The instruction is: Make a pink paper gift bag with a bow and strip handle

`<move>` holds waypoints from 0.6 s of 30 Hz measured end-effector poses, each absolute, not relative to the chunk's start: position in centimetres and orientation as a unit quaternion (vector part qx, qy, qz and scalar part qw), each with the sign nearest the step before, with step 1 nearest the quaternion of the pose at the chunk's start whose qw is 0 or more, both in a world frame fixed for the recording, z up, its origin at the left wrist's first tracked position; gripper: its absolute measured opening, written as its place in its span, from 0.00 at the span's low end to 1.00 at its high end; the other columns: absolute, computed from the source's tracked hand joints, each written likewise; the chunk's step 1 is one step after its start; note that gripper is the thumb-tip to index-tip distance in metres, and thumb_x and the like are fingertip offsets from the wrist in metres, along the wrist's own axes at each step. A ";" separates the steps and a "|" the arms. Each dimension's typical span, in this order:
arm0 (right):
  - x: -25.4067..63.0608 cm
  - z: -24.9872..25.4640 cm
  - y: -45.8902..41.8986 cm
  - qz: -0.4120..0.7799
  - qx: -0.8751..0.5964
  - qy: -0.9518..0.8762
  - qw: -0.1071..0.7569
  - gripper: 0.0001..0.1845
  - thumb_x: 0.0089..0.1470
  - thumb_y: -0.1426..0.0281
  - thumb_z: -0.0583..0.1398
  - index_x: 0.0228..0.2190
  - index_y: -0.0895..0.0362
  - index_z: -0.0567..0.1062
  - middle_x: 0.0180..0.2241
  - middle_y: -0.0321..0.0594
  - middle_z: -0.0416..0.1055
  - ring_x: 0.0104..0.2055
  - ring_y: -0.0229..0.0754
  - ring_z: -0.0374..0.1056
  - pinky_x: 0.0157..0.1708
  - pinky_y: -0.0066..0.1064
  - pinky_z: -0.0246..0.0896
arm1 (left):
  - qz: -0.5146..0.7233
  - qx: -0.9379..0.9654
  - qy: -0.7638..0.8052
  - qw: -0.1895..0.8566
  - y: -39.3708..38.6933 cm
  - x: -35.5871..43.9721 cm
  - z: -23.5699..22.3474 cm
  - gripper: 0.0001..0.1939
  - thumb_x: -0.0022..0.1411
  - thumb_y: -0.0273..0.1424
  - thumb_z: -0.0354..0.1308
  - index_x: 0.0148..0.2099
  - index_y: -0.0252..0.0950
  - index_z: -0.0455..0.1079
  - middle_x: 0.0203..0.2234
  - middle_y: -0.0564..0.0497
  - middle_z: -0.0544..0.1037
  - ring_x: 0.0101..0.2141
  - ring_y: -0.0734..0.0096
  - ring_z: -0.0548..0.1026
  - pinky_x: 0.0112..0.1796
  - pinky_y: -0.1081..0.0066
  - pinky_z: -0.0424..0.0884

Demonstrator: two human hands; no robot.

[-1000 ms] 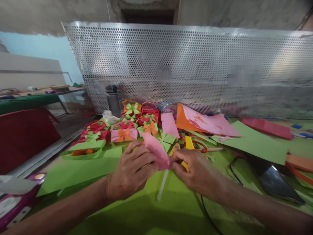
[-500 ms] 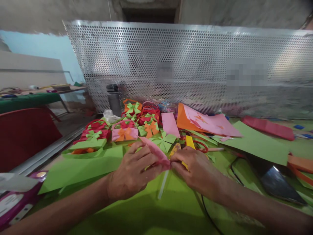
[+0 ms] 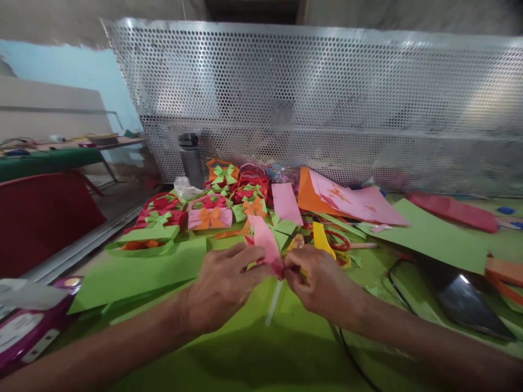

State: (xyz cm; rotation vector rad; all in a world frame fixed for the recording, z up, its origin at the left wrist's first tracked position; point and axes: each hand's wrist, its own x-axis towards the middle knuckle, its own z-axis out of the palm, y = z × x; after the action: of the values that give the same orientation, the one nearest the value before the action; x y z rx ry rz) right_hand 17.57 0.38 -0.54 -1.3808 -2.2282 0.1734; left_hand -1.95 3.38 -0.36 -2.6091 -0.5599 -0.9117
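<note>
My left hand is closed around a folded pink paper piece, which stands up tilted between my hands. The fingertips of my right hand are pinched at the lower right end of that paper. Just below the paper, a thin whitish translucent stick lies on the green tabletop. Behind my right hand are a yellow object, partly hidden, and scissors with red handles. A light green paper bow lies behind the pink paper.
Several small paper bags with bows stand at back left, near a grey bottle. Pink sheets, green sheets and a dark phone lie right. A black cable runs beside my right forearm. A perforated metal panel rises behind.
The pink paper has turned more upright in my left hand. My right hand's fingertips stay at its lower end. The view has tilted slightly.
</note>
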 end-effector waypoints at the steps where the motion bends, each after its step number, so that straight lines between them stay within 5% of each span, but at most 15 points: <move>1: 17.5 -0.6 0.4 0.062 -0.513 -0.817 0.255 0.08 0.44 0.79 0.54 0.19 0.58 0.67 0.20 0.36 0.67 0.24 0.36 0.60 0.25 0.27 0.48 | -0.320 -0.915 -0.200 0.140 3.3 -2.0 -0.5 0.15 0.59 0.18 0.46 0.40 0.38 0.70 0.37 0.52 0.75 0.31 0.74 0.73 0.29 0.75 0.68; 9: 17.5 -1.1 0.4 0.057 -0.527 -0.810 0.249 0.07 0.44 0.79 0.54 0.19 0.57 0.66 0.20 0.35 0.66 0.25 0.36 0.60 0.26 0.27 0.48 | -0.348 -0.919 -0.184 -0.001 3.4 -1.6 -2.3 0.13 0.60 0.18 0.47 0.42 0.36 0.67 0.38 0.50 0.76 0.38 0.77 0.74 0.36 0.79 0.70; 13: 17.5 -1.4 0.3 0.107 -0.527 -0.805 0.252 0.08 0.45 0.79 0.54 0.19 0.57 0.65 0.19 0.34 0.66 0.23 0.34 0.59 0.24 0.26 0.47 | -0.278 -0.930 -0.191 0.149 2.9 -1.6 -1.9 0.13 0.62 0.22 0.44 0.43 0.36 0.68 0.33 0.50 0.75 0.24 0.77 0.71 0.20 0.78 0.64; 18: 17.3 -1.0 0.3 0.115 -0.520 -0.806 0.260 0.09 0.47 0.79 0.54 0.19 0.58 0.65 0.19 0.34 0.65 0.23 0.34 0.59 0.24 0.26 0.47 | -0.279 -0.911 -0.179 0.247 2.8 -1.6 -0.9 0.11 0.63 0.26 0.47 0.34 0.38 0.70 0.22 0.55 0.70 0.21 0.75 0.65 0.19 0.74 0.56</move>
State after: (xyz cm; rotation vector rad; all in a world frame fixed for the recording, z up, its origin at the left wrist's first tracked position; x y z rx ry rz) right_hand 17.33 0.33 -0.99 -1.4075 -2.1825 0.3124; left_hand -1.59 2.85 -0.94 -2.4830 -0.4887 -0.7606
